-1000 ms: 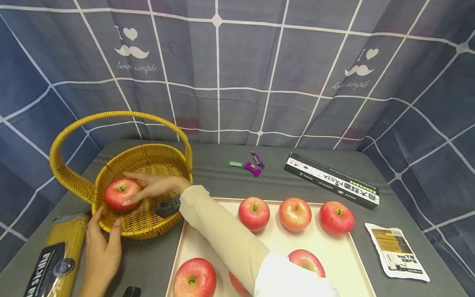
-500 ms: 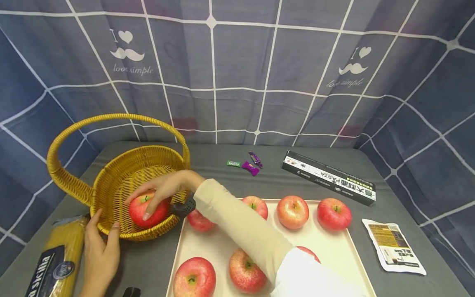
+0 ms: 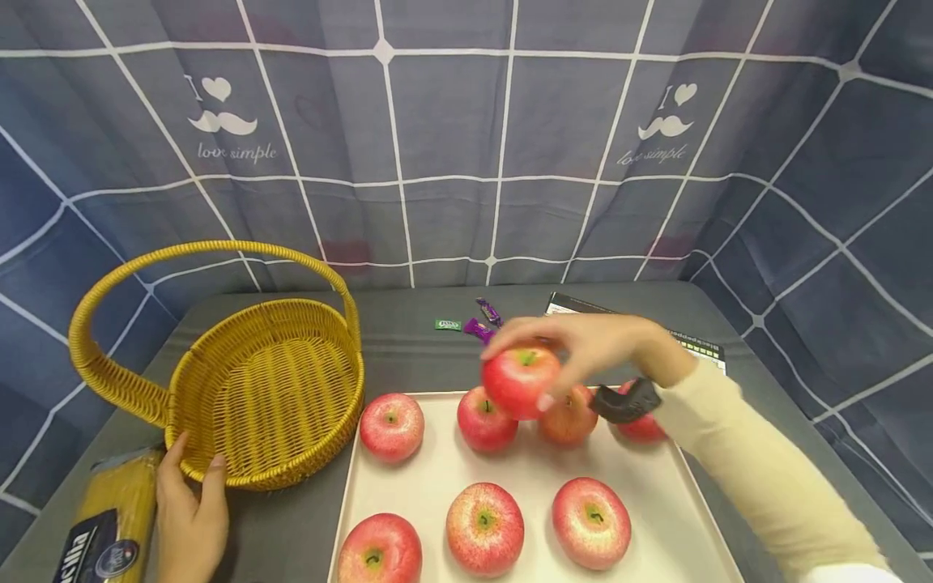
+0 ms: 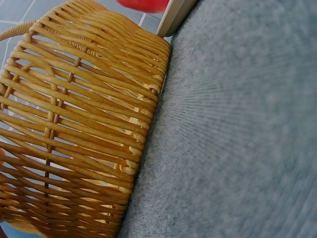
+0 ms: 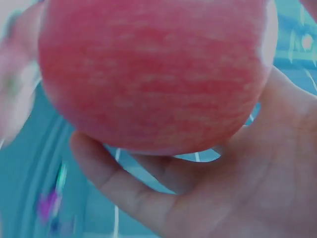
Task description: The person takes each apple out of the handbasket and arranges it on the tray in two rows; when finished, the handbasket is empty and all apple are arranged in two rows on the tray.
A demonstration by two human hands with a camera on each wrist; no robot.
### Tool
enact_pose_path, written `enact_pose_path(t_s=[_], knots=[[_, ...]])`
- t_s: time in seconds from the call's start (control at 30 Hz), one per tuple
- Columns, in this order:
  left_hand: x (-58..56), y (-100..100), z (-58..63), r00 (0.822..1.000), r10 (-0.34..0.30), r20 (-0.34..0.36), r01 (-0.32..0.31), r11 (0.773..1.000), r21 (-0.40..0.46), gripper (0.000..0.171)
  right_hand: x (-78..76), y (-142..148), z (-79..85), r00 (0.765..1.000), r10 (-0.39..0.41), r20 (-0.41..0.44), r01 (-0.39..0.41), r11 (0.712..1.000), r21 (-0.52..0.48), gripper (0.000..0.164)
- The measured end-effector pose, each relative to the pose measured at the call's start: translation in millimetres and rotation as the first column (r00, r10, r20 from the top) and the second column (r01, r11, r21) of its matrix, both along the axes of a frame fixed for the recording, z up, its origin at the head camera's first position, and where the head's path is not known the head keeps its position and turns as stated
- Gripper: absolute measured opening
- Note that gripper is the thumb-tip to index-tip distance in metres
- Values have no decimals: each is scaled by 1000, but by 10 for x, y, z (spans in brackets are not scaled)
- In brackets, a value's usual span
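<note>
In the head view, my right hand (image 3: 590, 344) grips a red apple (image 3: 521, 382) above the back row of the tray. Fingers and thumb reach round the sides of this apple (image 5: 153, 74), which fills the top of the right wrist view. My left hand (image 3: 191, 518) rests at the near-left rim of a yellow woven basket (image 3: 270, 389), thumb and index finger spread along it; its other fingers are mostly hidden. The outer wall of the basket (image 4: 74, 114) fills much of the left wrist view. No apple lies inside the basket.
A cream tray (image 3: 430, 478) holds several apples, among them one at the back left (image 3: 391, 427). Left of the basket lies a pasta packet (image 3: 109, 518). Wrapped candies (image 3: 448, 325) and a long pasta box (image 3: 703, 348) sit near the back curtain (image 3: 452, 219).
The right hand has lifted the apple out of the basket and carried it right, over the tray. The left hand stays at the basket rim. The view has shifted slightly.
</note>
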State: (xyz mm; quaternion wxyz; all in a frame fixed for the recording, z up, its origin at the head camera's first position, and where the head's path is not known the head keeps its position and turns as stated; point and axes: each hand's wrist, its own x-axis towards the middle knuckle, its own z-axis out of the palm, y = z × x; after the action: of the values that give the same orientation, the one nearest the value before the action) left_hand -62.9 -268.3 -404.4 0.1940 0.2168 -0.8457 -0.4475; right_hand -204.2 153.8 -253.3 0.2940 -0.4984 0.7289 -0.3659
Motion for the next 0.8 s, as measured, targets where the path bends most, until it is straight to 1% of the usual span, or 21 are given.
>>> enact_pose_path(t_s=[0.07,0.13,0.2,0.27,0.3,0.33,0.43,0.53,0.6,0.63,0.67,0.7,0.73,0.77,0.8], knots=[[7,-12,-6,1000,16,-3,-16,1000,-3,56,167,451,-95,995,-54,-80,52,998,-29,63],[8,-24,-5,1000,29,-4,-29,1000,-6,56,369,855,-237,985,-119,-121,112,992,-64,64],[8,-36,-3,999,35,-4,-35,999,-9,56,586,1189,-429,973,-180,-143,166,981,-104,65],[6,-45,4,999,39,-4,-39,999,-13,56,802,1437,-649,962,-237,-137,217,966,-144,66],[6,-50,7,999,40,-5,-40,999,-15,56,907,1531,-761,952,-275,-136,254,955,-152,67],[6,-54,9,999,41,-5,-41,999,-18,56,1002,1601,-872,947,-298,-117,277,946,-166,68],[5,-61,8,999,46,-11,-46,999,-21,55,1238,1703,-1156,935,-347,-71,326,923,-206,69],[4,-68,-3,999,49,-15,-49,999,-14,55,1422,1685,-1311,914,-405,9,399,896,-193,69],[4,-75,-9,999,50,-18,-50,999,-9,55,1515,1638,-1358,882,-471,-21,462,871,-166,70],[3,-80,-11,999,49,-18,-50,999,-9,55,1557,1612,-1368,860,-508,-38,499,855,-144,70],[1,-85,-12,999,49,-17,-49,999,-7,55,1592,1587,-1375,839,-538,-80,527,841,-124,71],[-1,-91,-13,999,50,-17,-50,999,-6,55,1616,1562,-1387,819,-554,-146,540,832,-130,73],[-3,-96,-15,999,50,-15,-50,999,-7,55,1638,1543,-1392,794,-572,-205,559,820,-123,74],[-6,-98,-15,999,48,-14,-48,999,-6,56,1656,1527,-1395,767,-585,-263,576,809,-119,76],[-7,-100,-12,999,48,-8,-48,999,-4,56,1668,1515,-1401,748,-590,-306,583,803,-124,77]])
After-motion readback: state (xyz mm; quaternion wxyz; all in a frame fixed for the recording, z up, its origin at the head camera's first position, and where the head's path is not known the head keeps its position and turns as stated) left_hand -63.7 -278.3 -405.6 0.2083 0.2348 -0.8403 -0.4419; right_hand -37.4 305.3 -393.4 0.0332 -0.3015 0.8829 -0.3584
